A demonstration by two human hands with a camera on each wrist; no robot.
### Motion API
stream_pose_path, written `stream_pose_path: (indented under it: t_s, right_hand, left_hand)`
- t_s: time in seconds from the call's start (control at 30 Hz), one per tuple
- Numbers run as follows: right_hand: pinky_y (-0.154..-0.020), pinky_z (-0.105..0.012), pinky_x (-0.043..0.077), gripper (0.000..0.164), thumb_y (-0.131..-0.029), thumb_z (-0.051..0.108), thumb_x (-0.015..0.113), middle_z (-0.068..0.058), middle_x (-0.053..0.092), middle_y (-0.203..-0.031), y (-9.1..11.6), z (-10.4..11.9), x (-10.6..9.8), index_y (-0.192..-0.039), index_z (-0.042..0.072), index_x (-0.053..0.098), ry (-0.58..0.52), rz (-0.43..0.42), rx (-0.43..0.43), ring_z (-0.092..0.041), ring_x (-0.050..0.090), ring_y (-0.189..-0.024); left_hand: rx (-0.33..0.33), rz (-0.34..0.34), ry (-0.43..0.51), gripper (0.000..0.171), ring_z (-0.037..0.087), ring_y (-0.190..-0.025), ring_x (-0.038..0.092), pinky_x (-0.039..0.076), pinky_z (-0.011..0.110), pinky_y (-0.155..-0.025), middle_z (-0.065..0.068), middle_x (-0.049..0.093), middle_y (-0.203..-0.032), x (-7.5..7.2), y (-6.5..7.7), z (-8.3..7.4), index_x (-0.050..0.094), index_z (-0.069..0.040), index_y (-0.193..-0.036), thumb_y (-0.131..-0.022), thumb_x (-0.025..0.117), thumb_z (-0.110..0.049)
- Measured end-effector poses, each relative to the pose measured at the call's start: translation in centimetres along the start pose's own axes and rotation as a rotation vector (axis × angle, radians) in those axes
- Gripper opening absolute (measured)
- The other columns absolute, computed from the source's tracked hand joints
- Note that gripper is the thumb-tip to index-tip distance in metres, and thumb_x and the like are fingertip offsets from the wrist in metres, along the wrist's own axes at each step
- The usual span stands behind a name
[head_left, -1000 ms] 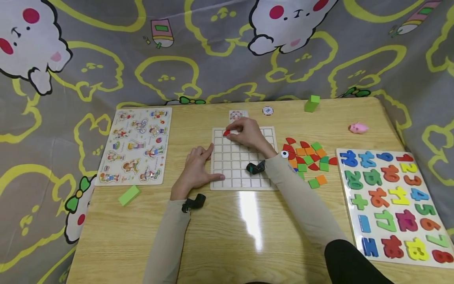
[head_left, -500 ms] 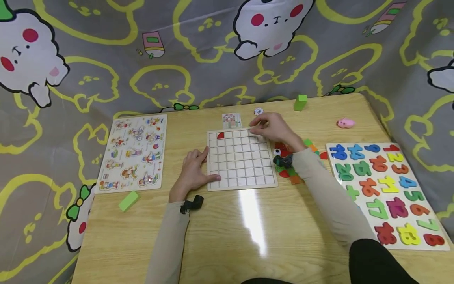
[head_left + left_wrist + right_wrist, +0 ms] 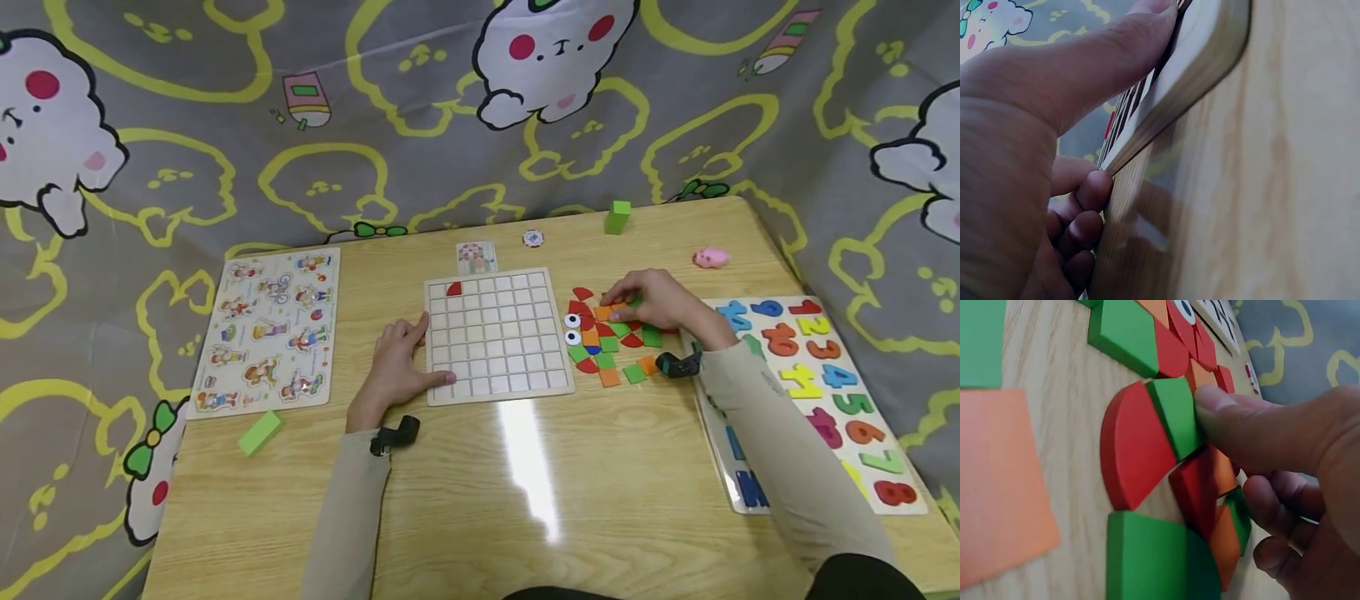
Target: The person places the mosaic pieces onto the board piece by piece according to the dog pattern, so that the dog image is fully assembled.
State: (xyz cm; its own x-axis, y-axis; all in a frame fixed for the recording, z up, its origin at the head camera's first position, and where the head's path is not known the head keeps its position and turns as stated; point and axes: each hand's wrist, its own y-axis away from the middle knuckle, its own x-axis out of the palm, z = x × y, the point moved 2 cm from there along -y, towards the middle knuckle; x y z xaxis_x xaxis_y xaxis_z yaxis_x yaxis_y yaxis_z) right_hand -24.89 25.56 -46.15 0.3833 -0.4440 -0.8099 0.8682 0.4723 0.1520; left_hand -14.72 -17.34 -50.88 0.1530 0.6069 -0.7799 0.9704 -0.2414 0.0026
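A pale wooden board [image 3: 497,340] with a grid of small square cells lies flat on the wood-grained counter [image 3: 450,483]; a red quarter-round piece [image 3: 454,289] sits in its top row. The left hand [image 3: 393,358] spans the board's lower-left side, thumb straight over the rim, other fingers bent along the edge, its grip wide. Right of the board, the right hand [image 3: 660,300] reaches down over a heap of smooth, flat red, green and orange pieces [image 3: 609,343], some square, some curved. Its grip is narrow, thumb tip at an orange piece [image 3: 1199,374]; I cannot tell whether anything is pinched. Beyond the board lies a printed card [image 3: 476,257], and patterned grey cloth [image 3: 420,185] hangs behind.
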Motion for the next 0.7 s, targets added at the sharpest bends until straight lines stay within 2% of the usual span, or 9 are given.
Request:
stream_pose_path:
  t_s: [0.1,0.23,0.33,0.47,0.57,0.63,0.7]
  right_hand:
    - [-0.081,-0.04,0.045,0.02,-0.084,0.018,0.079,-0.006,0.069,-0.104,-0.1,0.4,0.3,-0.103,0.015,0.077,0.019,0.022,-0.015,-0.022,0.058,-0.092]
    - [-0.078,-0.036,0.047,0.014,-0.086,0.019,0.077,-0.004,0.068,-0.096,-0.5,1.1,0.1,-0.098,0.012,0.073,0.038,0.067,-0.038,-0.019,0.059,-0.086]
    - [-0.074,-0.031,0.048,0.013,-0.088,0.019,0.076,-0.003,0.068,-0.09,-0.9,2.0,-0.4,-0.096,0.01,0.071,-0.01,0.076,-0.022,-0.019,0.06,-0.081]
    - [-0.069,-0.033,0.049,0.025,-0.094,0.017,0.068,-0.011,0.066,-0.093,-2.7,3.7,-0.5,-0.117,0.009,0.067,-0.234,0.013,-0.02,-0.031,0.06,-0.082]
    - [-0.067,-0.037,0.048,0.033,-0.097,0.018,0.062,-0.019,0.063,-0.1,-4.7,5.6,0.5,-0.129,0.011,0.062,-0.406,-0.04,-0.051,-0.039,0.057,-0.087]
    - [-0.069,-0.04,0.049,0.032,-0.097,0.016,0.063,-0.022,0.064,-0.104,-6.1,7.5,1.7,-0.129,0.01,0.063,-0.47,-0.068,-0.053,-0.042,0.057,-0.09]
    - [-0.073,-0.039,0.051,0.031,-0.094,0.016,0.066,-0.02,0.065,-0.103,-7.4,9.3,3.2,-0.125,0.009,0.065,-0.504,-0.113,-0.07,-0.039,0.061,-0.09]
  left_hand:
    - [-0.002,0.001,-0.007,0.117,0.02,-0.091,0.033,0.024,0.035,-0.083,0.002,0.04,-0.098,-0.1,0.1,0.1,0.027,-0.015,-0.157,-0.066,0.083,-0.061]
    - [-0.004,0.007,-0.017,0.118,0.02,-0.092,0.033,0.025,0.035,-0.084,0.001,0.04,-0.099,-0.1,0.1,0.3,0.025,-0.015,-0.157,-0.066,0.083,-0.062]
    - [0.004,0.0,-0.02,0.117,0.019,-0.092,0.033,0.024,0.035,-0.085,0.001,0.04,-0.099,-0.1,0.0,0.3,0.026,-0.014,-0.157,-0.066,0.083,-0.062]
    - [0.018,-0.01,-0.014,0.117,0.02,-0.092,0.033,0.024,0.035,-0.085,0.002,0.04,-0.098,-0.1,0.0,0.3,0.028,-0.013,-0.156,-0.066,0.083,-0.061]
    - [0.015,-0.008,-0.016,0.117,0.02,-0.092,0.034,0.025,0.036,-0.085,0.002,0.041,-0.099,-0.1,0.0,0.4,0.027,-0.013,-0.156,-0.066,0.083,-0.062]
    - [0.009,-0.006,-0.019,0.117,0.019,-0.093,0.034,0.025,0.036,-0.086,0.001,0.041,-0.1,-0.1,0.0,0.5,0.027,-0.013,-0.156,-0.066,0.082,-0.063]
    - [0.009,-0.002,-0.028,0.117,0.019,-0.094,0.035,0.026,0.035,-0.087,0.0,0.042,-0.1,0.0,-0.1,0.6,0.027,-0.014,-0.156,-0.065,0.082,-0.064]
